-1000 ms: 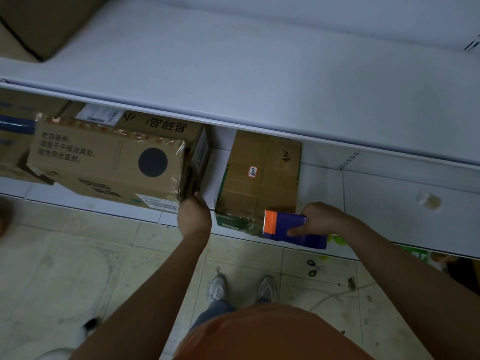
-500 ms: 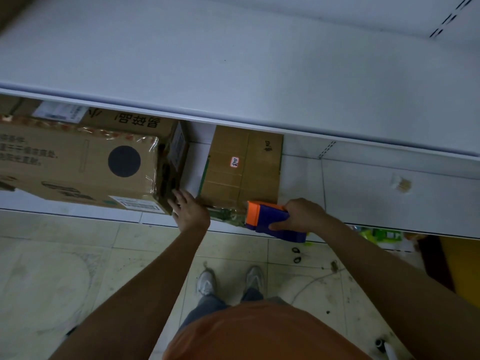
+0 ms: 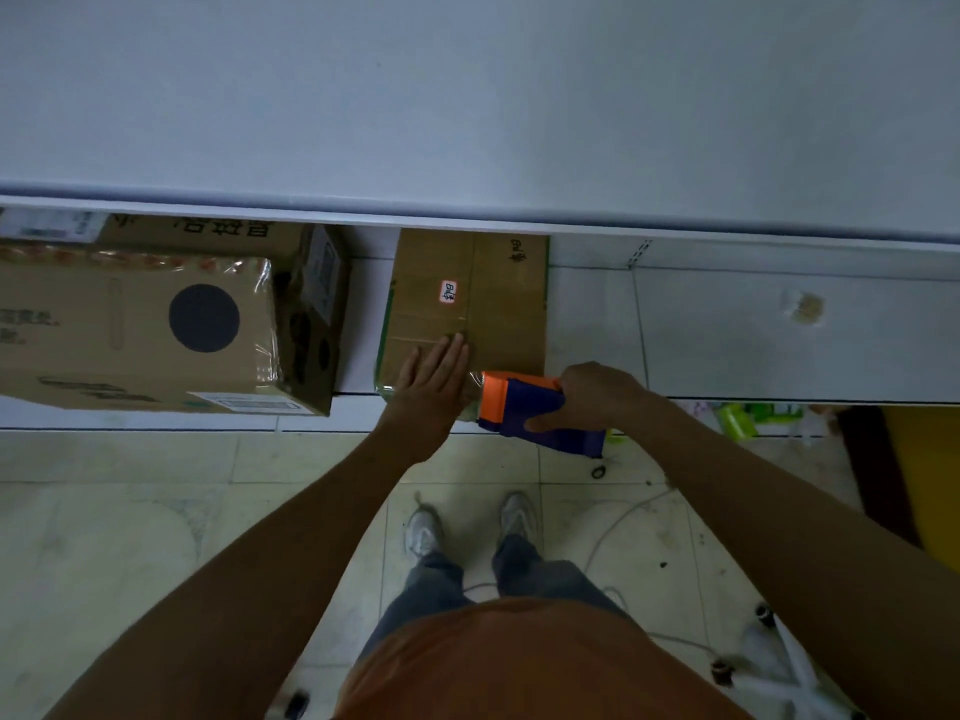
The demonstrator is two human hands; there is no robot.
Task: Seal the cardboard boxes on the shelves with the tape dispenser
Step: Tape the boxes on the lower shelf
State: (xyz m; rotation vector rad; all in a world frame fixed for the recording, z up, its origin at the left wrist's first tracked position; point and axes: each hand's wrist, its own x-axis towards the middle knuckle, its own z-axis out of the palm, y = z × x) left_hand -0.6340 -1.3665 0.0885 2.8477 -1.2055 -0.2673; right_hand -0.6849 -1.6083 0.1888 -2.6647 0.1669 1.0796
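The left hand (image 3: 432, 389) lies flat on the top of the small cardboard box (image 3: 470, 298), palm down, its fingers (image 3: 451, 350) straight and held close together, with the fingertips reaching up to the taped seam that runs across the lid. The right hand (image 3: 597, 397) is wrapped around the tape dispenser (image 3: 524, 410), the thumb stretched along its blue near side and the other fingers curled over the top, so the grip is firm and closed. The dispenser's orange front end sits at the near edge of the box, just beside the left hand's knuckles, and a short stretch of shiny clear tape shows between the orange end and the box edge. The small box stands on the lower shelf (image 3: 753, 345), under the front lip of the wide white shelf (image 3: 467, 96) above, and carries a small pink-rimmed label on its lid. To its left, apart from it by a strip of bare shelf, is a larger cardboard box (image 3: 156, 330) with a dark round mark on top and loose clear wrap at its right end. Below the hands are pale floor tiles (image 3: 130, 537) and the person's grey shoes.
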